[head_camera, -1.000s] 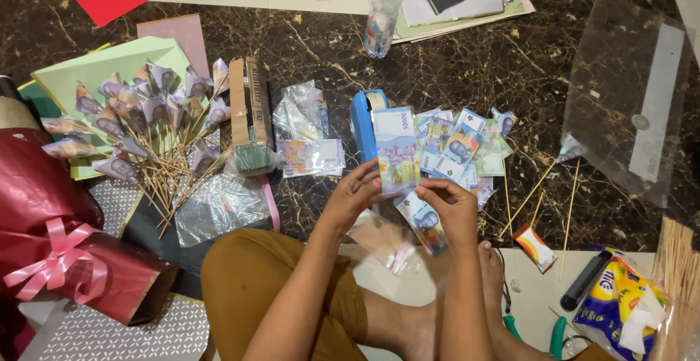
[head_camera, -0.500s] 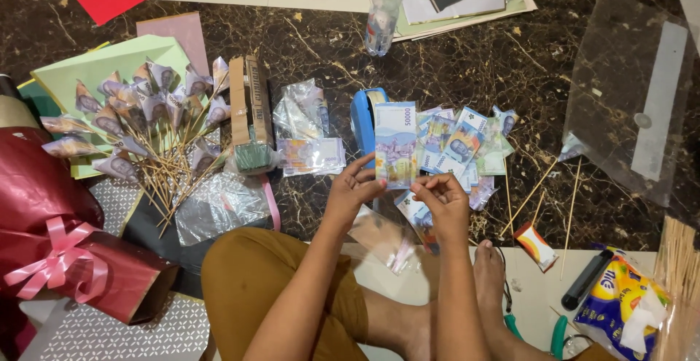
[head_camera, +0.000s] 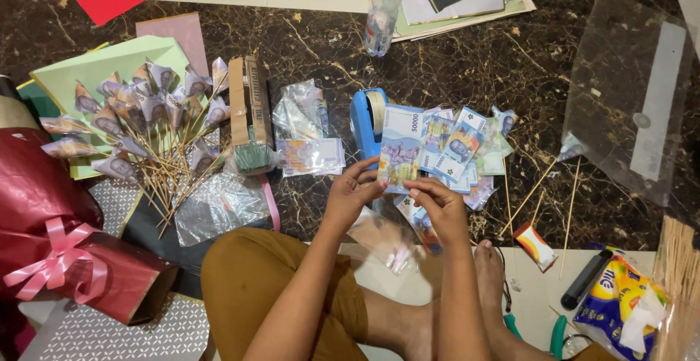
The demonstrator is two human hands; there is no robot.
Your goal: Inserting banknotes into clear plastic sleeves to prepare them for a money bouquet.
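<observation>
Sitting cross-legged on the dark marble floor [head_camera: 467,55], the person holds a blue banknote [head_camera: 399,146] upright in front of them, above the loose spread of similar notes [head_camera: 467,149]. The left hand [head_camera: 351,195] pinches the note's lower left edge between thumb and fingers, and the right hand [head_camera: 437,204] nips the lower right corner; both are closed on the paper, neither clenched.

The note looks very light, thin and floppy, the sort of thing that creases at once and could tear if tugged (a draught would probably carry it off). Holding it by the bottom edge with two hands, as here, seems the sensible grip, since it keeps the sheet flat and leaves the upper part free.

Just behind the note stands a blue tape dispenser [head_camera: 364,117], nearly touching the pile. To the left lie clear plastic sleeves with more notes [head_camera: 310,135], a small brush [head_camera: 254,153], and a fan of folded notes on thin wooden sticks [head_camera: 146,135] resting on green paper [head_camera: 95,66]. Spare sticks [head_camera: 536,186] lie to the right, close enough to catch a sleeve. A water bottle [head_camera: 383,11] stands farther back, well apart. A red wrapped bundle with a pink ribbon [head_camera: 55,262] sits at the person's left, and a glue stick [head_camera: 536,244] and dark marker [head_camera: 587,277] near the right foot.
</observation>
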